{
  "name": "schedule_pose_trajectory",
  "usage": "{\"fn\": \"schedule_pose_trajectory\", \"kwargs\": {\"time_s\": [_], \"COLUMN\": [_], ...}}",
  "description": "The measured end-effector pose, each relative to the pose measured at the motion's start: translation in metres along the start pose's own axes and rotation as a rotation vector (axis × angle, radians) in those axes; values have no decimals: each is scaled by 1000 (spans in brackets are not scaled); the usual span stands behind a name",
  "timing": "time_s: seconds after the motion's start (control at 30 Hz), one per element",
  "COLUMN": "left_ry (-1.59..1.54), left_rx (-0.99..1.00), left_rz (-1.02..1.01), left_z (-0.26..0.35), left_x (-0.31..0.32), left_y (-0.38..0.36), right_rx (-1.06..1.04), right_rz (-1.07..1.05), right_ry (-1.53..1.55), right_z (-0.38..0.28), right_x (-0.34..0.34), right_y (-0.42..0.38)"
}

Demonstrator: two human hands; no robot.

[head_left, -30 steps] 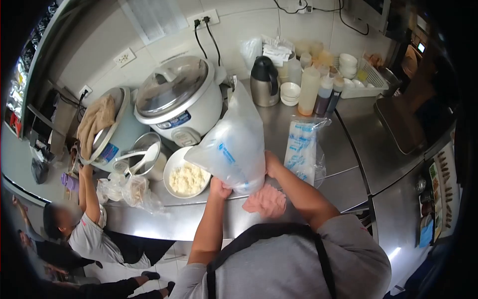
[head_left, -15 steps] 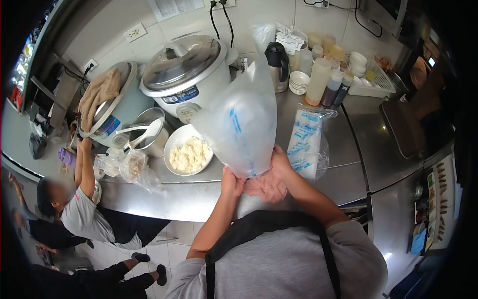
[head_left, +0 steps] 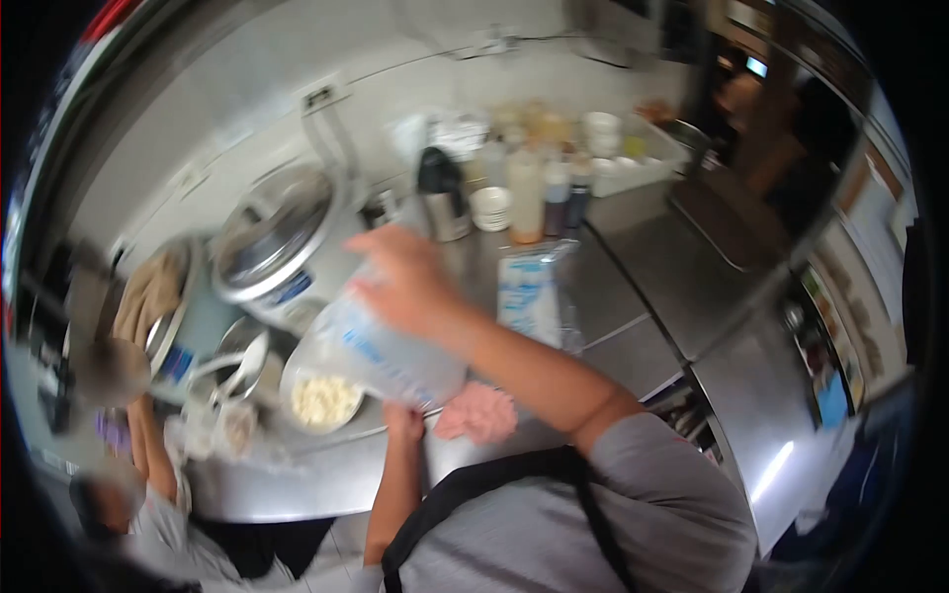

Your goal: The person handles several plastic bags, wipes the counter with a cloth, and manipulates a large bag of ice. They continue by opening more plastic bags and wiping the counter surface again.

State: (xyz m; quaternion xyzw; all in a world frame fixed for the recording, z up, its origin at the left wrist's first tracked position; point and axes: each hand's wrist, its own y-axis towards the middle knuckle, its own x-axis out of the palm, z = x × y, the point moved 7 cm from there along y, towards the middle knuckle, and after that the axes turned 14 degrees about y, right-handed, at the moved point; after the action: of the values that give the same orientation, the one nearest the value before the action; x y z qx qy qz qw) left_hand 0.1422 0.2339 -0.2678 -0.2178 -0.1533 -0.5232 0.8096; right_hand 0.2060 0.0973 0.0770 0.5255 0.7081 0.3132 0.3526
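Note:
A translucent plastic bag [head_left: 381,351] with blue print leans left across the counter, overlapping the bowl's edge in this view. My left hand [head_left: 403,419] is closed on the bag's lower edge, close to a crumpled pink cloth [head_left: 476,413]. Over the upper part of the bag reaches my right hand [head_left: 400,282], blurred, its fingers stretched leftward and apart. A white bowl [head_left: 344,421] of white rice [head_left: 324,400] stands just left of the bag.
Behind the bag is a large rice cooker [head_left: 272,237]. A packet of bags [head_left: 529,296], a thermos [head_left: 443,193] and sauce bottles [head_left: 527,198] stand to the right. At left, another person [head_left: 163,524] works by a second cooker [head_left: 188,306].
My right hand has left the bag's lower edge and swung up and left over it. The bag has tipped from upright toward the left. The view has shifted and blurred.

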Motion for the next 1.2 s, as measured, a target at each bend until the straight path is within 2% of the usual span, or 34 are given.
{"fn": "schedule_pose_trajectory", "kwargs": {"time_s": [0.07, 0.2, 0.23, 0.33, 0.43, 0.53, 0.63, 0.83, 0.93, 1.0, 1.07, 1.1, 1.2], "left_ry": [9, 30, 67, -69, 198, 259, 291, 230, 100, 13, 173, 254, 356], "left_rx": [-41, 76, 12, -44, -60, -126, -187, -62, 39, 89, 213, 269, 301], "left_rz": [24, 160, 144, -14, -90, -189, -246, -71, 55, 106, 292, 387, 491], "left_z": [1, 38, 49, 81, 109, 130, 129, 87, 90, 87, 78, 71, 38], "left_x": [4, 4, 1, 11, 18, 61, 81, 18, 28, 22, 1, -9, -29], "left_y": [-5, -8, -9, 2, 24, 32, 46, 46, 25, 14, 4, 0, -4], "right_rx": [99, 82, 20, 106, 213, 242, 234, 387, 132, 86, -7, 26, 41], "right_rz": [-75, -71, -87, -279, -393, -538, -638, -650, -611, -569, -482, -493, -457], "right_ry": [-304, 21, 117, 382, 522, 667, 735, 931, 822, 677, 504, 399, -35], "right_z": [14, 31, 34, 52, 65, 59, 41, 60, 57, 52, 42, 39, 8], "right_x": [33, 30, 28, 27, 27, 35, 42, 48, 51, 56, 58, 57, 44], "right_y": [-11, -13, -10, -8, -8, -13, -20, -19, -4, 0, 4, 5, 4]}}
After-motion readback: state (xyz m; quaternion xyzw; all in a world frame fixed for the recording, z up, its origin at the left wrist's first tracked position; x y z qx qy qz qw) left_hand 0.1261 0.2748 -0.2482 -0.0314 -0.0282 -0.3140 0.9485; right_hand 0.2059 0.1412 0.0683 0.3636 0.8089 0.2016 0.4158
